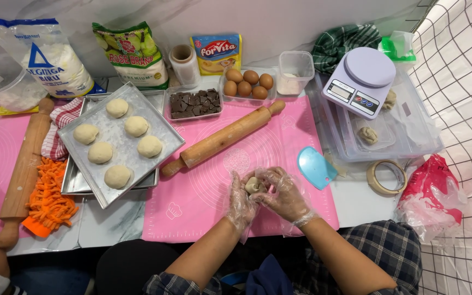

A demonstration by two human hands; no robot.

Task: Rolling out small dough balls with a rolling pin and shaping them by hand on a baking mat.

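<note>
Pinching a small dough piece (254, 186) shut between both gloved hands, low in the frame just right of centre, the person works over the pink silicone mat (203, 191). The left hand (241, 203) cups the lump from below and the left, fingers curled narrowly round it, while the right hand (286, 195) closes over it from the right, fingertips pressed to its top; both are holding the dough, clear of the mat. To do this well, I judge the edges should be gathered evenly toward one point and squeezed firmly so no seam gapes, with the cupping hand turning the lump a little at a time and the thin plastic gloves kept out of the fold. The piece is nearly round, so it has no clear long axis; what shows of it faces up toward the camera, and whether that is the seam side I cannot tell. Six finished dough balls (117, 135) sit on the metal tray (162, 128) at centre left, a rolling pin (222, 139) lies diagonally above the hands, and a blue scraper (316, 167) rests just to their right.
</note>
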